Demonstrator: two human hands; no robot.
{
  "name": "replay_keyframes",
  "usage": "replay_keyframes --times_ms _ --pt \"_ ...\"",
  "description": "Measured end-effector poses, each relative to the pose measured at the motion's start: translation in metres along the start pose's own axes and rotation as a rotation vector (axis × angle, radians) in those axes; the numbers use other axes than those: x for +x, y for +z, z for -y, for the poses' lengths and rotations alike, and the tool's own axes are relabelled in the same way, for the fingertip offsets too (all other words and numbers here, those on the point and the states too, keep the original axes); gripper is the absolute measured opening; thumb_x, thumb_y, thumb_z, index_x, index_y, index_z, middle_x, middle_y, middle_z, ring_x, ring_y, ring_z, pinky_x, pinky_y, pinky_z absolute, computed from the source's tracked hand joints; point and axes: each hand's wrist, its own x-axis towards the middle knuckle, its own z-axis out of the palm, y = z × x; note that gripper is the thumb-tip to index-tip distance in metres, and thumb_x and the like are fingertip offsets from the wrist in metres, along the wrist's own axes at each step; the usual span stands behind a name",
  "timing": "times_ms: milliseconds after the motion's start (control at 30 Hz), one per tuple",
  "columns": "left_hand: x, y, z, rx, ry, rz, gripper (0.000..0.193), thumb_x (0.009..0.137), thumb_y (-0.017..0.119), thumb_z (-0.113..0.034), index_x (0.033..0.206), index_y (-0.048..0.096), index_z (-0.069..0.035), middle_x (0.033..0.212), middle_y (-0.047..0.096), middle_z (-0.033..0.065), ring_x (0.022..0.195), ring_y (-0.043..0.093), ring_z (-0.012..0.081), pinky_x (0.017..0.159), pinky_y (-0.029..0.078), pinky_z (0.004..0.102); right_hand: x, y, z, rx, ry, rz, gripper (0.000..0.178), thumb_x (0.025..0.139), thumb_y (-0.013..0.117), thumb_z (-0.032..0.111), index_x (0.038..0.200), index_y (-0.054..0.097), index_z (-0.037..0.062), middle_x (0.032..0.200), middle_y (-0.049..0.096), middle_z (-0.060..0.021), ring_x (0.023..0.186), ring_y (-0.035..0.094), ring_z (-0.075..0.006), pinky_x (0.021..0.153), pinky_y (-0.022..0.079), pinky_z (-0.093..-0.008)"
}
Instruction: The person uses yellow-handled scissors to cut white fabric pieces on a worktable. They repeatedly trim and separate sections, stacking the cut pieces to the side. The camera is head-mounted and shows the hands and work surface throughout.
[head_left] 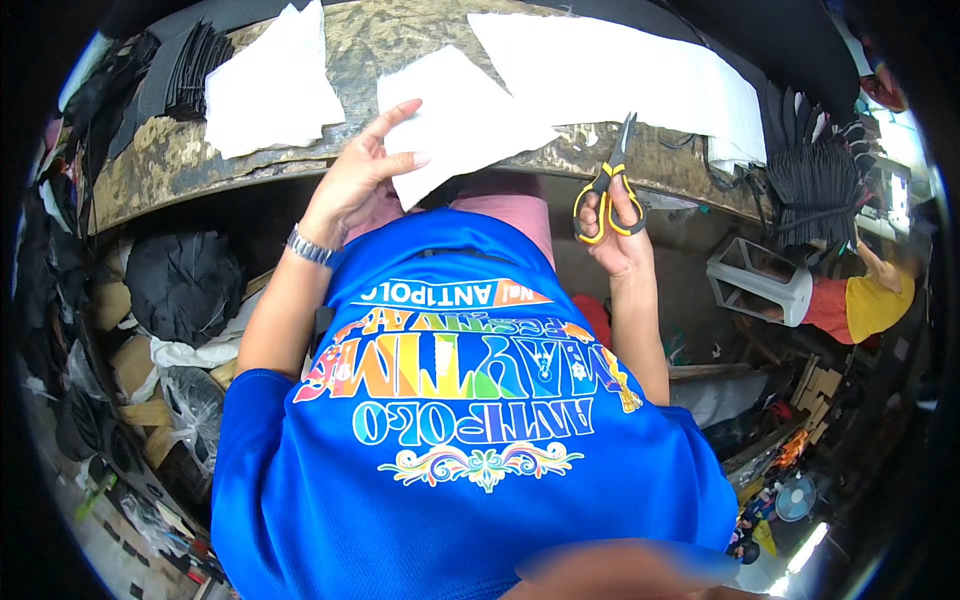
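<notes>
My left hand [362,168], with a metal watch on its wrist, grips the left edge of a white cloth piece [455,125]. Thumb and index finger lie over the cloth, spread from each other; the other fingers are partly hidden. The piece overhangs the near edge of the worn wooden table [375,45]. In my right hand [620,235] is a pair of scissors [612,185] with yellow and black handles. Fingers pass through the loops, and the blades point up and away, apart from the cloth.
Another white cloth stack [272,90] lies left on the table, and a long white cloth [620,75] lies right. Bundled black strips [815,190] hang at the right end. A grey plastic stool [760,280] and a person in yellow [880,300] are further right. Black material [183,285] fills the left.
</notes>
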Motion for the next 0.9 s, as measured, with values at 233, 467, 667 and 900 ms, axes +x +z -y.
replay_keyframes --times_ms 233,467,667,900 --pt "0.050 0.064 -0.042 -0.134 0.291 0.078 0.048 0.087 0.064 0.003 0.134 0.054 -0.003 0.125 0.061 0.0106 0.110 0.060 0.0155 0.095 0.049 0.0291 -0.002 0.015 -0.003 -0.043 -0.123 0.302 0.038 0.094 0.061 0.043 0.090 0.060 0.0048 0.073 0.062 -0.0080 0.062 0.061 -0.0172 0.054 0.051 -0.0281" --pt "0.102 0.108 0.005 -0.125 0.412 -0.120 0.050 0.087 0.065 0.002 0.135 0.052 -0.003 0.118 0.064 0.0118 0.097 0.066 0.0160 0.080 0.057 0.0273 -0.021 0.011 -0.009 -0.194 -0.095 0.710 0.064 0.081 0.068 0.060 0.108 0.053 0.0034 0.084 0.060 -0.0100 0.075 0.061 -0.0185 0.064 0.049 -0.0286" --pt "0.115 0.100 0.048 -0.224 0.224 -0.119 0.057 0.090 0.062 0.003 0.142 0.040 0.001 0.120 0.060 0.0142 0.100 0.064 0.0172 0.084 0.057 0.0278 -0.038 -0.016 -0.019 -0.177 0.100 0.638 0.066 0.081 0.068 0.060 0.110 0.053 0.0026 0.081 0.062 -0.0100 0.072 0.064 -0.0176 0.052 0.046 -0.0241" --pt "0.111 0.109 0.047 -0.206 0.237 -0.095 0.058 0.089 0.063 0.003 0.142 0.040 0.001 0.123 0.058 0.0149 0.101 0.064 0.0176 0.083 0.058 0.0272 -0.025 -0.015 -0.020 -0.113 0.145 0.679 0.060 0.084 0.068 0.056 0.111 0.054 0.0051 0.089 0.062 -0.0098 0.074 0.065 -0.0195 0.054 0.050 -0.0264"
